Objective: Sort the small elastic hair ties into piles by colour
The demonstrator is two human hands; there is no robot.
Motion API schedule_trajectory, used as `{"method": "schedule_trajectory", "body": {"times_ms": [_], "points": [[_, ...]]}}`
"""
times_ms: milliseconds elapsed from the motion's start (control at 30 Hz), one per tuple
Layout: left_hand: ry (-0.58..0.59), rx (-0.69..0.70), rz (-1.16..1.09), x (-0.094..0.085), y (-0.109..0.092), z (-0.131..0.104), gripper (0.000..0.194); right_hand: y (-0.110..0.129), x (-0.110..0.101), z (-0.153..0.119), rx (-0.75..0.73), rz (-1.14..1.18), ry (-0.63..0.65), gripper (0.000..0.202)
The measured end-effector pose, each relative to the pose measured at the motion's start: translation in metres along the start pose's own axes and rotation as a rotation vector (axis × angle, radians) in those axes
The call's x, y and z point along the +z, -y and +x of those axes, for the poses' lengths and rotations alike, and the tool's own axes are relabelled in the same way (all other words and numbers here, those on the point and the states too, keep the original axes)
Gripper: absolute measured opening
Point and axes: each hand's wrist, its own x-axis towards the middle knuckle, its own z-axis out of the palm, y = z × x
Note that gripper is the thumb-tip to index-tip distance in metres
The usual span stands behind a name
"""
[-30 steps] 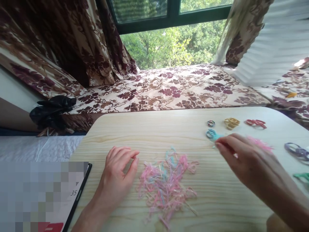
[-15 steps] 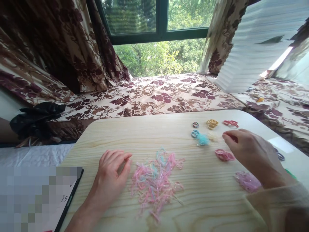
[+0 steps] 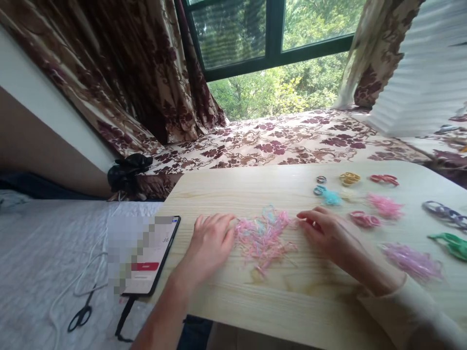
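A loose pile of thin elastic bands (image 3: 264, 238), mostly pink with some pale blue, lies on the light wooden table (image 3: 233, 296). My left hand (image 3: 211, 243) rests at the pile's left edge, its fingers loosely bent and slightly apart, holding nothing visible. At the right edge is my right hand (image 3: 328, 233), thumb and forefinger brought together by the outermost pink bands. Whether a band is between those fingertips cannot be made out. Sorted clumps sit to the right: pink bands (image 3: 386, 206), light blue bands (image 3: 331, 197) and lilac bands (image 3: 414, 261).
Thicker hair ties lie farther right: yellow (image 3: 350, 178), red (image 3: 384, 180), pink (image 3: 365, 219), dark purple (image 3: 445, 214) and green (image 3: 452, 244). A tablet (image 3: 160, 257) with a cable lies at the table's left edge. Scissors (image 3: 80, 318) lie on the bedding (image 3: 29, 272).
My right hand has moved left from the sorted clumps to the pile's edge. A pink clump it was covering now shows. The view has turned left; my left hand stays beside the pile.
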Motion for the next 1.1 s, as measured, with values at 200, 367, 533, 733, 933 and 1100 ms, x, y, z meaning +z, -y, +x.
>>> {"method": "schedule_trajectory", "body": {"times_ms": [200, 367, 533, 733, 933, 1100], "points": [[-0.222, -0.112, -0.078, 0.026, -0.016, -0.031, 0.032, 0.005, 0.007, 0.003, -0.054, 0.078, -0.045, 0.033], [-0.389, -0.108, -0.125, 0.045, -0.014, -0.037, 0.031, 0.015, 0.010, 0.001, -0.229, 0.113, -0.049, 0.042], [-0.490, -0.080, -0.157, 0.049, -0.009, -0.039, 0.027, 0.015, 0.011, 0.000, -0.290, 0.094, -0.063, 0.045], [-0.520, -0.040, -0.160, 0.048, -0.009, -0.039, 0.024, 0.010, 0.011, 0.000, -0.254, 0.116, -0.130, 0.042], [-0.523, -0.045, -0.174, 0.048, -0.010, -0.039, 0.023, 0.014, 0.014, 0.000, -0.286, 0.136, -0.103, 0.045], [-0.512, -0.051, -0.179, 0.049, -0.009, -0.039, 0.022, 0.012, 0.014, 0.000, -0.272, 0.148, -0.103, 0.041]]}}
